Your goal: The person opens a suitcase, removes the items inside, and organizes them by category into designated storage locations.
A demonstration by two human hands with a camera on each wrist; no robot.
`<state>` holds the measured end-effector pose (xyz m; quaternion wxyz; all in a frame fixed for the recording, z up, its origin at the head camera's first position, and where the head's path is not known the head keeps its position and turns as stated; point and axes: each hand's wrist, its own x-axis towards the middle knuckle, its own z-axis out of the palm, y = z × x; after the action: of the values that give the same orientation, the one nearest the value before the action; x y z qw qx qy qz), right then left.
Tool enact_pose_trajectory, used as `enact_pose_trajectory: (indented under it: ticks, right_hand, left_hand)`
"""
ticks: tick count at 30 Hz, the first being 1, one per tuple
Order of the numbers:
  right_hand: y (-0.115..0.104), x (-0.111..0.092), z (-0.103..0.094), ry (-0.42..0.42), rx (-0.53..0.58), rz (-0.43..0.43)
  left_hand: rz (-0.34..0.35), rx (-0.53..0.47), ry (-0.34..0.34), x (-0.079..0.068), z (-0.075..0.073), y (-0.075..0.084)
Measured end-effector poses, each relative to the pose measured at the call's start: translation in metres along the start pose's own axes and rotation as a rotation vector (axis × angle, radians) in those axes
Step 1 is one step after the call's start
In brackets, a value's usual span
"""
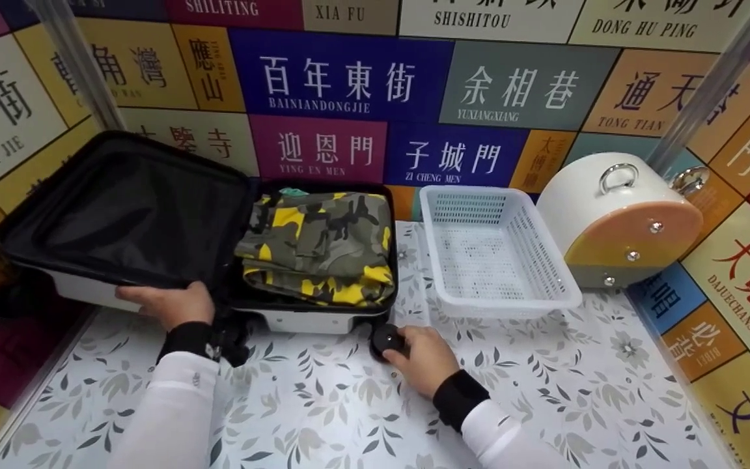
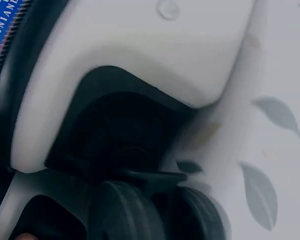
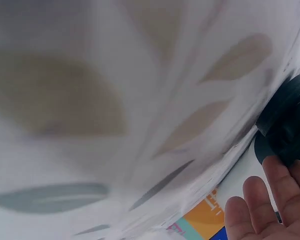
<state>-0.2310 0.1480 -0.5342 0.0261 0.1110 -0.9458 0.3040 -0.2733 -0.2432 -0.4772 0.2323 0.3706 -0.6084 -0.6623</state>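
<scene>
An open suitcase lies on the table with black lining and white outer shell. Its lid (image 1: 147, 208) is tilted up at the left. In the other half (image 1: 316, 320) sits a folded camouflage garment (image 1: 323, 247) in grey, black and yellow. My left hand (image 1: 176, 306) grips the lid's near edge, thumb on the rim. My right hand (image 1: 424, 358) holds a black suitcase wheel (image 1: 386, 342) at the near right corner; the right wrist view shows fingertips against that wheel (image 3: 285, 115). Black twin wheels (image 2: 135, 210) and white shell (image 2: 140, 45) fill much of the left wrist view.
Right of the suitcase stands a white perforated plastic basket (image 1: 505, 303). Beside it is a rounded white box (image 1: 583, 182) with a coloured front and metal rings. Patterned panels (image 1: 349, 78) with street names enclose the leaf-print table (image 1: 323, 404).
</scene>
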Motion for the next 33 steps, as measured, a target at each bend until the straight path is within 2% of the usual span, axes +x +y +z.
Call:
enact_pose_trajectory:
  ticks: [3,9,15,18,20,23,27,30,32,33]
  right_hand:
    - [0.005,-0.002,-0.004,0.008,0.012,0.007]
    - [0.010,-0.004,-0.010,-0.013,0.034,0.027]
    - [0.010,-0.007,-0.013,-0.010,0.033,0.042]
    - [0.011,-0.008,-0.013,-0.008,0.023,0.044]
    - [0.011,-0.008,-0.014,-0.004,0.019,0.046]
    - [0.012,-0.007,-0.018,0.023,0.006,0.028]
    - [0.015,-0.004,-0.028,0.152,-0.029,-0.071]
    - [0.019,0.003,-0.041,0.307,-0.055,-0.180]
    - [0.024,0.010,-0.052,0.409,-0.074,-0.236]
    - [0.028,0.014,-0.058,0.430,-0.082,-0.243]
  left_hand:
    - [-0.038,0.018,-0.016,-0.003,-0.002,0.001]
    - [-0.072,0.047,-0.058,-0.006,-0.004,0.000]
    - [-0.038,0.098,-0.054,-0.010,0.000,-0.009]
    - [0.011,0.121,-0.044,-0.012,0.001,-0.015]
    - [0.068,0.169,-0.048,-0.015,0.003,-0.017]
    - [0.151,0.313,-0.101,-0.022,0.004,-0.020]
    - [0.279,0.529,-0.168,-0.036,0.008,-0.024]
    - [0.442,0.687,-0.184,-0.044,0.017,-0.025]
    - [0.569,0.802,-0.218,-0.048,0.025,-0.023]
    - [0.629,0.846,-0.248,-0.049,0.031,-0.021]
